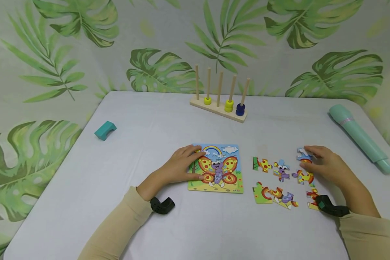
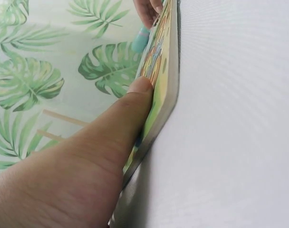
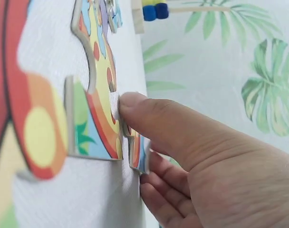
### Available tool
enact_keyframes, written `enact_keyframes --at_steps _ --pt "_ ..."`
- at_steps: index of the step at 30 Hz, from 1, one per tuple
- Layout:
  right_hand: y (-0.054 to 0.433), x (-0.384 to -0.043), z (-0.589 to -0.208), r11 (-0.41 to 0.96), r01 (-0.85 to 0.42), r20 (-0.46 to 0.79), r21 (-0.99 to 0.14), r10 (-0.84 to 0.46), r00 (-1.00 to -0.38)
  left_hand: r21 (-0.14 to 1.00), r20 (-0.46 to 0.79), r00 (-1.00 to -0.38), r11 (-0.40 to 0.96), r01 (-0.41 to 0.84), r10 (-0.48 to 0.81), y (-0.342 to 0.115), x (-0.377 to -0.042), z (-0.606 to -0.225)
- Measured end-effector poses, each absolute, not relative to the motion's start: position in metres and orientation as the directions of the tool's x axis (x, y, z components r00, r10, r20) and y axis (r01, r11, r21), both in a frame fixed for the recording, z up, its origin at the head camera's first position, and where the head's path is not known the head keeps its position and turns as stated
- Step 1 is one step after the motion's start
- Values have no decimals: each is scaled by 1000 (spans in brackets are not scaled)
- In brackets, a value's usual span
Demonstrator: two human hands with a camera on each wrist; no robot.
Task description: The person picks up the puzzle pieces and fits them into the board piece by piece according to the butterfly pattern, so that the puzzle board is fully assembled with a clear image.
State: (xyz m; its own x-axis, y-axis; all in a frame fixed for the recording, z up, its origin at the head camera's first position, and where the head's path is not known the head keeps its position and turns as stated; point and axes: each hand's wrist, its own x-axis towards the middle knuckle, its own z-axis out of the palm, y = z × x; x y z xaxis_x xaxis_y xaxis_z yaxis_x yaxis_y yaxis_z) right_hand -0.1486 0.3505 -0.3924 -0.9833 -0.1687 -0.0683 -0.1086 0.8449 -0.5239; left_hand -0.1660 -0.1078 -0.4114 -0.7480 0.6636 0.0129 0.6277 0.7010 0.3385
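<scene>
Here at the white-covered table, the left hand rests on the left side of a flat, square board printed with a red-and-purple butterfly, fingers apart and fairly straight, thumb lying over the lower picture. Across on the right, the right hand pinches a small blue-and-white cardboard-like puzzle piece between thumb and fingers, at the far right of the loose pieces. Just below it sits a yellow-and-red wing piece; to its left, a purple smiling-face piece, then a green-and-yellow piece. Nearer the person, a purple body piece lies just beside a green corner piece. Behind the board stands a pale wooden five-peg rack with yellow and dark-blue rings; a teal arched block lies far left.
</scene>
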Motion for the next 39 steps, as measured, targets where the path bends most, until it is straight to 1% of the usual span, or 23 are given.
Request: enact_keyframes --at_steps 4,10,14,17,20,25,28,30,35,39 --pt "348 -147 -392 857 -115 4 -503 -131 -991 344 12 -747 699 627 665 -108 -166 -411" --pt "336 -143 -379 817 -143 138 -559 -78 -987 359 19 -742 688 630 670 -109 -166 -412" --pt "316 -140 -368 788 -223 254 -574 -88 -963 359 22 -741 686 633 671 -108 -167 -413" --pt "296 -138 -358 757 -300 320 -580 -127 -939 362 20 -740 685 632 673 -108 -167 -413" --pt "274 -138 -348 719 -387 367 -578 -195 -910 365 17 -740 685 630 672 -108 -167 -413" --pt "237 -147 -342 646 -542 435 -537 -338 -834 368 20 -742 685 629 671 -108 -167 -412" --pt "214 -153 -344 608 -584 425 -537 -403 -811 369 20 -742 685 628 670 -108 -167 -413" --pt "201 -157 -349 581 -588 397 -563 -434 -809 369 21 -744 686 627 668 -109 -167 -413" --pt "178 -167 -365 549 -565 314 -616 -487 -815 367 25 -744 686 628 668 -109 -167 -414" --pt "170 -174 -377 574 -528 225 -626 -514 -827 362 19 -744 689 628 668 -109 -167 -414"
